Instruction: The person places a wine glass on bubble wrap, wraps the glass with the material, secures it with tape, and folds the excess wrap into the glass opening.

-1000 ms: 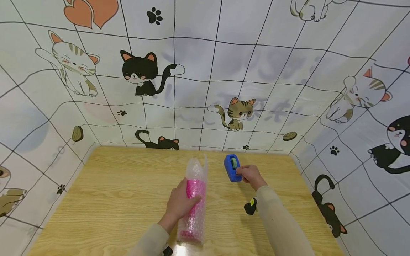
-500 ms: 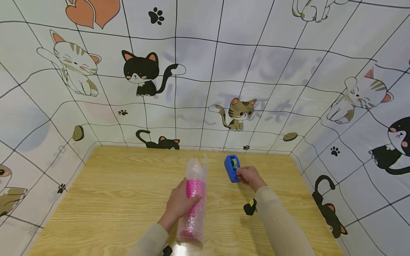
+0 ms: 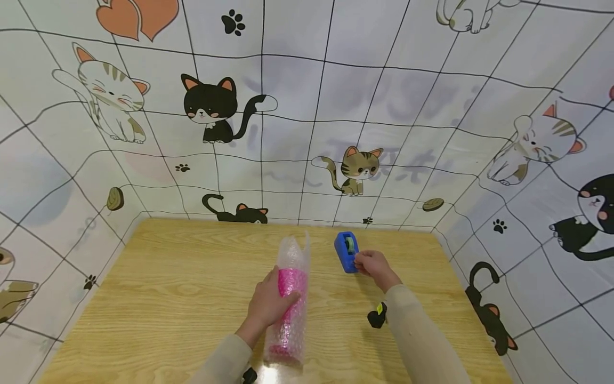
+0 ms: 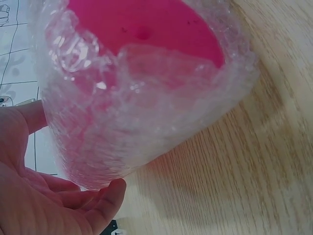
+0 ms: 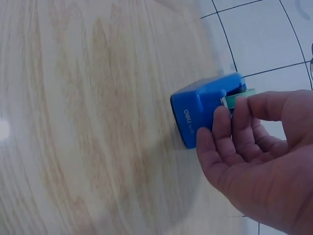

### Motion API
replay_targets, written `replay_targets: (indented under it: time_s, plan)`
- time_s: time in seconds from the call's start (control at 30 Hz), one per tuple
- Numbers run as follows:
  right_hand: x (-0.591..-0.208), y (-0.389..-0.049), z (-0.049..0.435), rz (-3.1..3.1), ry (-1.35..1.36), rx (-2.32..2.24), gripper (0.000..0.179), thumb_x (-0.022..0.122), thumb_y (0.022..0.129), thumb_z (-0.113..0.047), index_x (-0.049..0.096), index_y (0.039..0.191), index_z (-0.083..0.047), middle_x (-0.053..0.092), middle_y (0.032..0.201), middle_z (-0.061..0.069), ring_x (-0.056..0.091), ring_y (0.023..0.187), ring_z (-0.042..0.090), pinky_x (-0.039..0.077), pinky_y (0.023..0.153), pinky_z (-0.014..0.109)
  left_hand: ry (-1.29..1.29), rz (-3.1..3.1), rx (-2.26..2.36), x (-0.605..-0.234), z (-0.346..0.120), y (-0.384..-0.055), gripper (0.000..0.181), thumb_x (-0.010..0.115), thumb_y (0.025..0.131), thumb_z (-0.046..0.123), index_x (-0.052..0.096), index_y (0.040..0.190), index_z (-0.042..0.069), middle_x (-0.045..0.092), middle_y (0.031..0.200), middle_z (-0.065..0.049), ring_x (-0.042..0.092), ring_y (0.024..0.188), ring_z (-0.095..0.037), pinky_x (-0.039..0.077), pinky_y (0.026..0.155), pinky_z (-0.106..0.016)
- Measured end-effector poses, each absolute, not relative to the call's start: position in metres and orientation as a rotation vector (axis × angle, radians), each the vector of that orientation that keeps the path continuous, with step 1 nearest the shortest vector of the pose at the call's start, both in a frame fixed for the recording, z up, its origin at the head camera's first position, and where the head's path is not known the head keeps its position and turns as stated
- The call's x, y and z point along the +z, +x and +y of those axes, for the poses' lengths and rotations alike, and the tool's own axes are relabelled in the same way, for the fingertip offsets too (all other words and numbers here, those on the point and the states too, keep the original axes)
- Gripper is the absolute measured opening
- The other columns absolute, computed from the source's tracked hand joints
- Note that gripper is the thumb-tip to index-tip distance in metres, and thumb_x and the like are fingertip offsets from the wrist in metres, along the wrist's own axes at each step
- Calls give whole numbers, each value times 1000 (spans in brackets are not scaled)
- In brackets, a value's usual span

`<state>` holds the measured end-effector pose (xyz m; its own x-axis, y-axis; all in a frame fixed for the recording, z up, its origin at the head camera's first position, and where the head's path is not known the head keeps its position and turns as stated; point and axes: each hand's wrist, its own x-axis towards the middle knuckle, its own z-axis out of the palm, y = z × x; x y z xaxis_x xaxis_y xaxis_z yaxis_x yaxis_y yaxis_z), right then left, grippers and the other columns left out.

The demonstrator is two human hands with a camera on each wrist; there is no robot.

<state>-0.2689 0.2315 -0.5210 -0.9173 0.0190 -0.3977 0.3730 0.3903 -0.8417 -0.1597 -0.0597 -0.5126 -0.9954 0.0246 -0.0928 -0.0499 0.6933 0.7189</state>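
A pink cylinder-like object lies wrapped in clear bubble wrap on the wooden table. From its left side, my left hand grips the bundle, thumb across the top. In the left wrist view the wrap's end shows a round pink face, and curled fingers hold the underside. A blue tape dispenser stands farther back to the right, with a green-looking tape roll in it. At its near end my right hand pinches the tape's end between thumb and fingers; the strip itself is mostly hidden.
The wooden tabletop runs back to a white wall sheet printed with cats and grid lines. Similar sheets close off the left and right sides. A small black device sits at the right wrist.
Both hands stay almost where they were. The right wrist has turned slightly at the dispenser; the left hand keeps its hold on the wrapped bundle.
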Motion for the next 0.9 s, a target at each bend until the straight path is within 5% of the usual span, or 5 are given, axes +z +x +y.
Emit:
replay_targets:
  time_s: [0.43, 0.67, 0.9]
  plan:
    - [-530, -263, 233, 2276, 392, -1715, 32, 48, 102, -16, 52, 122, 9, 64, 106, 15, 64, 95, 19, 50, 100, 46, -42, 2813, 1174, -512, -56, -156, 91, 69, 86, 43, 26, 151, -4, 36, 152, -26, 43, 131, -50, 44, 101, -61]
    - [-528, -260, 230, 2240, 506, -1627, 40, 46, 102, -20, 44, 133, 7, 55, 119, 20, 61, 100, 26, 52, 96, 43, -43, 2829, 1138, -514, -55, -156, 91, 69, 86, 45, 27, 151, -3, 36, 152, -26, 44, 130, -49, 45, 98, -62]
    - [-523, -261, 230, 2250, 532, -1569, 44, 46, 102, -21, 45, 135, 9, 58, 112, 17, 60, 101, 27, 52, 95, 43, -37, 2826, 1144, -515, -54, -156, 90, 69, 86, 44, 27, 151, -3, 37, 152, -26, 44, 130, -49, 45, 98, -62]
